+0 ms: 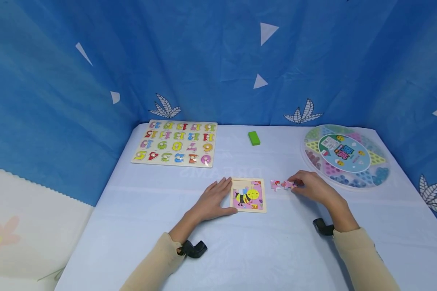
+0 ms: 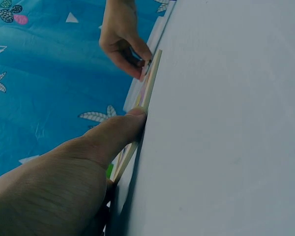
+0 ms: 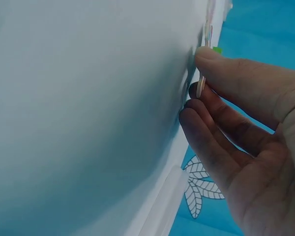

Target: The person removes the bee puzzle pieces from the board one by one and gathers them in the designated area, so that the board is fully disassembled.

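A small square wooden jigsaw tray (image 1: 264, 202) with a bee picture lies mid-table. Bare wood shows in its upper left part. My left hand (image 1: 212, 201) rests along the tray's left side, fingers fairly straight at the far left corner and thumb at the near one. In the left wrist view the thumb (image 2: 123, 130) presses on the tray's edge. To the tray's right, my right hand (image 1: 311, 186) pinches a pink jigsaw piece (image 3: 201, 84) between thumb and fingers, low over the table. Pink jigsaw pieces (image 1: 275, 185) lie between the tray and that hand.
A wooden number board (image 1: 174, 143) lies at the back left. Behind the tray is a green block (image 1: 254, 138). A round, clear-lidded bead box (image 1: 345, 155) stands at the back right, just beyond the right hand. Blue curtain (image 1: 218, 60) hangs behind the table.
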A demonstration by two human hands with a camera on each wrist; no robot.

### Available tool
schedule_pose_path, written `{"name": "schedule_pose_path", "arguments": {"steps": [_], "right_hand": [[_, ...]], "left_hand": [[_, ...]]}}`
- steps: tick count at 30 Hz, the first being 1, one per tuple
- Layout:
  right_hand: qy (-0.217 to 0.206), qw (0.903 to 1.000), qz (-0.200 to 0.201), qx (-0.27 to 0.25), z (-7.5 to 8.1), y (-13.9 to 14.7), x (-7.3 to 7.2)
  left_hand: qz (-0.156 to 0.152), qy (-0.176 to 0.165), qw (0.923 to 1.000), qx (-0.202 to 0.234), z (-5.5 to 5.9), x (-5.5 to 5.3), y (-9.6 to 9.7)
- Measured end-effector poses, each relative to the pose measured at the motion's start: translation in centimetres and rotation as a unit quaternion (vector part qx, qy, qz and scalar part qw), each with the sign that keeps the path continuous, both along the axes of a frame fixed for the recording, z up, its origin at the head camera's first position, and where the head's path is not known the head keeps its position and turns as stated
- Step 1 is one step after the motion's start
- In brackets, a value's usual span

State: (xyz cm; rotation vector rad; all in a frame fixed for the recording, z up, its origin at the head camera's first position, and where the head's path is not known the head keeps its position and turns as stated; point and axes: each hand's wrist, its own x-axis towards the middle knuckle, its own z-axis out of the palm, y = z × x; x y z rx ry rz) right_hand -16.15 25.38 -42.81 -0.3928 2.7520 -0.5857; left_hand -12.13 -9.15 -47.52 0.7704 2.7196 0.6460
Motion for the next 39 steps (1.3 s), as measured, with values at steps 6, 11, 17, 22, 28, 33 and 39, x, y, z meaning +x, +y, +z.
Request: {"name": "schedule_pose_path", "arguments": {"steps": [6, 11, 17, 22, 28, 33, 39], "right_hand": [[0.004, 1.0, 0.005, 0.002, -0.3, 0.09, -0.05], [0.013, 0.9999, 0.008, 0.008, -0.34, 0.01, -0.01], [0.027, 0.9995, 0.012, 0.013, -0.23, -0.03, 0.08], [0.035, 0.9991, 0.019, 0.017, -0.18, 0.07, 0.11], [0.035, 0.9991, 0.02, 0.015, -0.14, 0.1, 0.07], [0.036, 0.999, 0.022, 0.011, -0.17, 0.19, 0.04], [0.044, 0.9986, 0.027, 0.007, -0.23, 0.24, -0.04]], "left_hand": [[0.001, -0.004, 1.0, -0.003, 0.05, -0.06, 0.08], [0.001, -0.006, 1.0, -0.002, 0.03, -0.06, 0.08], [0.0, 0.006, 1.0, -0.003, -0.03, 0.02, -0.02], [0.001, 0.002, 1.0, 0.0, 0.09, 0.11, 0.01], [0.0, 0.001, 1.0, -0.005, 0.07, 0.08, 0.04], [-0.001, 0.0, 1.0, -0.004, 0.2, 0.11, 0.04], [0.001, 0.0, 1.0, -0.002, 0.14, 0.06, 0.02]]}}
